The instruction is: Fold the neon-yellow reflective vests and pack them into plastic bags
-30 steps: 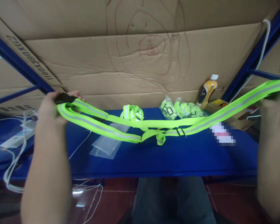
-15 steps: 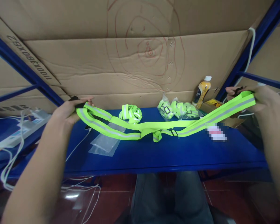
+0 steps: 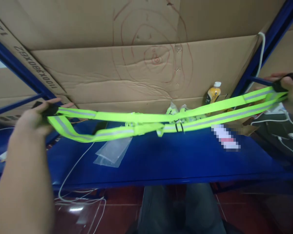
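Observation:
A neon-green reflective strap with grey stripes and black sliders is stretched wide above the blue shelf. My left hand is closed around its left end, by a black buckle. At the far right my right hand is closed on the other end, also by a black buckle. The strap runs as two bands, lifted off the shelf surface and fairly taut. Behind it lie bagged green straps, partly hidden.
An empty clear plastic bag lies on the shelf under the strap. An orange drink bottle stands at the back right beside a cardboard box. Cardboard sheets back the shelf. White cables trail at left and right.
Both hands have moved outward and upward, pulling the strap taut and lifting its sagging middle off the shelf. The camera view shifted slightly.

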The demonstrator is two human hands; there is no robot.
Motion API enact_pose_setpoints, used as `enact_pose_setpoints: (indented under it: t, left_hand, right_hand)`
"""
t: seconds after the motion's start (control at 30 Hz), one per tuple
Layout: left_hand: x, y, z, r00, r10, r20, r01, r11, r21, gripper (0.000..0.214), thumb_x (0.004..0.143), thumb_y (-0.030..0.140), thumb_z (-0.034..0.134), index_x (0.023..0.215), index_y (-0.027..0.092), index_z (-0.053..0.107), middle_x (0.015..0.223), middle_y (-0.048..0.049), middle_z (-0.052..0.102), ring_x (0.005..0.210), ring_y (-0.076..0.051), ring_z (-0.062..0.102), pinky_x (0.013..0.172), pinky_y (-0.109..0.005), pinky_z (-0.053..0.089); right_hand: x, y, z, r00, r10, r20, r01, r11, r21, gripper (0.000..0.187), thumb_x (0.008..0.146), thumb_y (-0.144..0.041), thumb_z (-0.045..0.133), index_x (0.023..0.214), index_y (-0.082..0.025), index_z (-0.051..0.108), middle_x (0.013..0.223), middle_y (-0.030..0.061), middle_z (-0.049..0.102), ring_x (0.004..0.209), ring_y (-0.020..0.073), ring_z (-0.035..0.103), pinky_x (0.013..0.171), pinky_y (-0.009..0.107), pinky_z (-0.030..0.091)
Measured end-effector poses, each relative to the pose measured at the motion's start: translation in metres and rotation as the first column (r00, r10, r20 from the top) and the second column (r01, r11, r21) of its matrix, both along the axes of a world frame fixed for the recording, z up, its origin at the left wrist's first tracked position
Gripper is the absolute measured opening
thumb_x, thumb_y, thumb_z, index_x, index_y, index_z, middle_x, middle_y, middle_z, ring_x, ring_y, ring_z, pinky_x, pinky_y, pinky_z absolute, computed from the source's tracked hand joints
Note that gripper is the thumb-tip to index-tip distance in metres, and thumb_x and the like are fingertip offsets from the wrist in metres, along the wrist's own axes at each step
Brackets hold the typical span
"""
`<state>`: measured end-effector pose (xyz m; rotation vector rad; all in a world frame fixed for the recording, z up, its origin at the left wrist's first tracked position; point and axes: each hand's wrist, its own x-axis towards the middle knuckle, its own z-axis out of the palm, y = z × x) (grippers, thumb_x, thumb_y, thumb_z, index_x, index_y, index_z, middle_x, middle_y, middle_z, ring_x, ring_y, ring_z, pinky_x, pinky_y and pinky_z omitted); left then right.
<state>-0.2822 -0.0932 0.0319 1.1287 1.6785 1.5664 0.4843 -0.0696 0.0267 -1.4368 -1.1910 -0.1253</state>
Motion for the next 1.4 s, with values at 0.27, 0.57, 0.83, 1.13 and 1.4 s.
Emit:
enact_pose_setpoints:
  t: [0.27,0.57,0.83,1.13,1.4]
  left_hand:
    - [0.039,0.029,0.01,0.984,-0.01,-0.176,0.003,0.999,-0.041,0.028,0.073,0.038,0.069,0.089,0.019,0.057,0.067,-0.0019,0.062,0.111,-0.035,0.072,0.077,-0.044,0.043]
    - [0.167,0.031,0.051,0.607,-0.113,-0.787,0.245,0.968,0.049,0.042,0.086,0.034,0.061,0.12,0.013,0.075,0.1,-0.0098,0.073,0.095,-0.027,0.067,0.092,-0.046,0.054]
    - [0.302,0.037,0.006,0.15,-0.045,-0.988,0.169,0.985,-0.02,0.052,0.096,0.02,0.048,0.145,0.031,0.06,0.129,-0.0185,0.069,0.104,-0.041,0.074,0.085,-0.054,0.055]
    - [0.326,0.044,-0.01,0.243,-0.103,-0.964,0.131,0.989,-0.072,0.045,0.099,0.032,0.057,0.143,0.027,0.062,0.131,-0.0227,0.068,0.109,-0.045,0.075,0.082,-0.057,0.056]
    - [0.329,0.045,-0.015,0.175,-0.123,-0.977,0.11,0.988,-0.104,0.039,0.101,0.025,0.051,0.137,0.017,0.064,0.124,-0.0262,0.071,0.105,-0.042,0.076,0.082,-0.053,0.058]
  right_hand:
    - [-0.045,0.011,0.024,0.953,-0.119,0.278,0.165,0.975,-0.151,0.038,0.103,-0.015,0.064,0.138,-0.023,0.079,0.108,0.0161,0.081,0.078,0.0137,0.069,0.07,0.033,0.047]
    - [-0.157,0.02,0.05,0.702,0.076,0.708,0.242,0.91,-0.338,0.05,0.097,-0.016,0.053,0.141,0.001,0.069,0.121,0.0335,0.073,0.123,0.0385,0.067,0.094,0.042,0.047]
    - [-0.257,0.019,0.023,0.617,0.403,0.676,-0.009,0.863,-0.506,0.054,0.103,-0.026,0.04,0.152,-0.024,0.061,0.127,0.0192,0.07,0.111,0.0379,0.067,0.088,0.044,0.049]
    - [-0.286,0.017,0.003,0.622,0.41,0.667,-0.008,0.856,-0.518,0.059,0.103,-0.022,0.033,0.16,-0.016,0.051,0.149,0.0283,0.058,0.112,0.0433,0.07,0.089,0.052,0.053]
    - [-0.297,0.014,-0.002,0.606,0.386,0.696,0.028,0.864,-0.503,0.06,0.106,-0.017,0.028,0.163,-0.005,0.043,0.15,0.0345,0.056,0.11,0.0402,0.074,0.088,0.047,0.056]
